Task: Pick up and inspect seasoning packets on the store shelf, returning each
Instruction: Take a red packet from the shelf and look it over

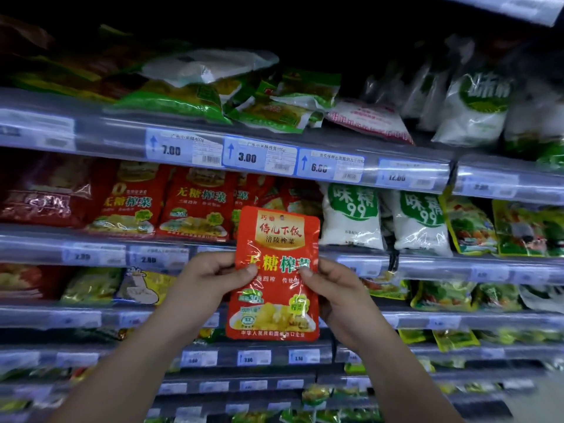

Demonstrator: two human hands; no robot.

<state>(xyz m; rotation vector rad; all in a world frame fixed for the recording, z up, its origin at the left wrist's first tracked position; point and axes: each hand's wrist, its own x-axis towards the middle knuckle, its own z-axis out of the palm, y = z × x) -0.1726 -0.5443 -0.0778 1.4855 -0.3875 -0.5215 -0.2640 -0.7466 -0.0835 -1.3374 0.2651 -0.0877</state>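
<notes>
Red seasoning packet [276, 274] held upright before the shelf [274, 245], long axis vertical, printed face toward the viewer. Left hand [210, 277] pinches its left edge and right hand [329, 288] its right edge, thumbs on the front. The row of matching red packets [195, 203] lies just behind and up-left (likely the return spot), nearer the left hand.

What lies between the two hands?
In the head view, the red seasoning packet lies between them; the left hand pinches its left edge, the right hand its right edge.
</notes>
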